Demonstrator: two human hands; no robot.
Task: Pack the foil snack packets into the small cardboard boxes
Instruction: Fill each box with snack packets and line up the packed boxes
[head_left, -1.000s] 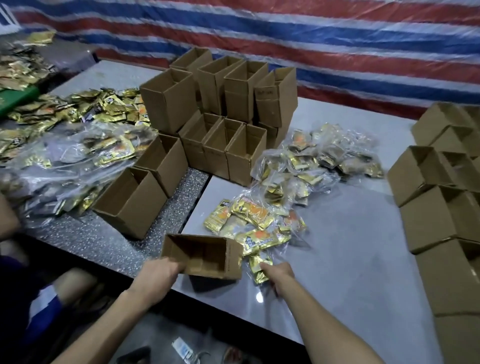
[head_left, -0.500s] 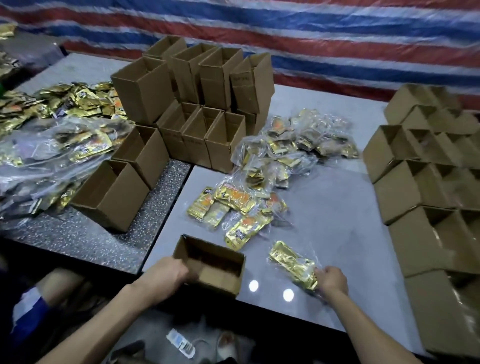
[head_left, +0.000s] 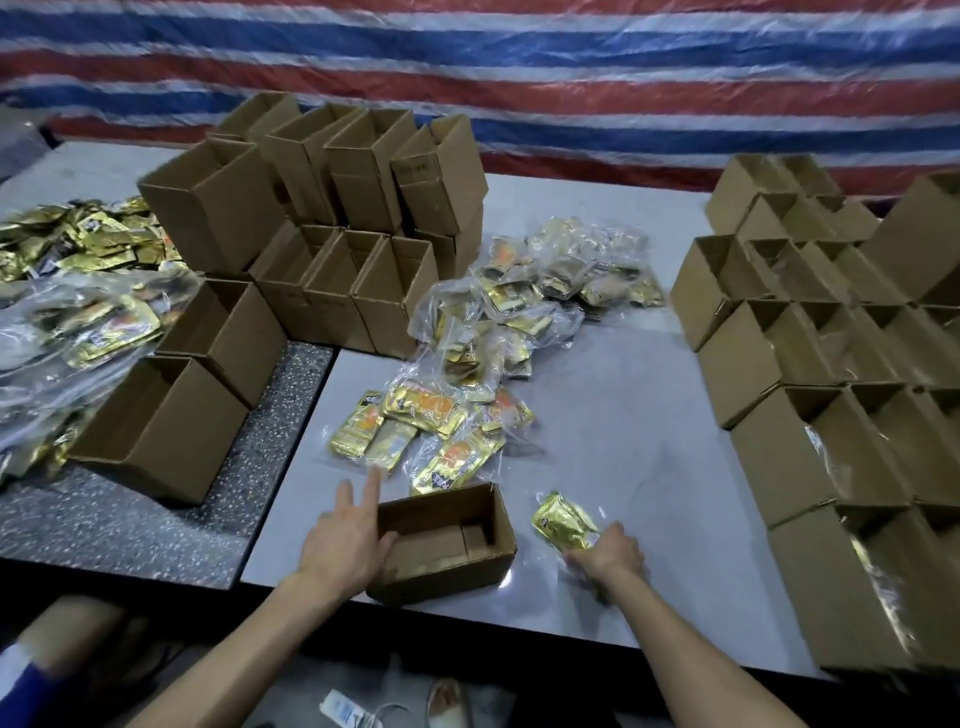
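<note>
A small open cardboard box (head_left: 445, 540) stands empty near the table's front edge. My left hand (head_left: 349, 535) rests against its left wall, fingers straight and spread. Just right of the box, my right hand (head_left: 608, 552) grips a clear bag of gold foil snack packets (head_left: 562, 521) low over the table. More bagged gold packets (head_left: 426, 426) lie loose on the table behind the box.
Stacked empty boxes (head_left: 332, 208) fill the back middle, and rows of boxes (head_left: 810, 364) line the right side. Two boxes (head_left: 171, 415) sit on the speckled table at left beside heaps of bagged packets (head_left: 78, 322). A striped tarp (head_left: 519, 78) hangs behind.
My right hand pulled one bag of packets out of the pile and brought it to the box's right side. The left hand's fingers straightened on the box.
</note>
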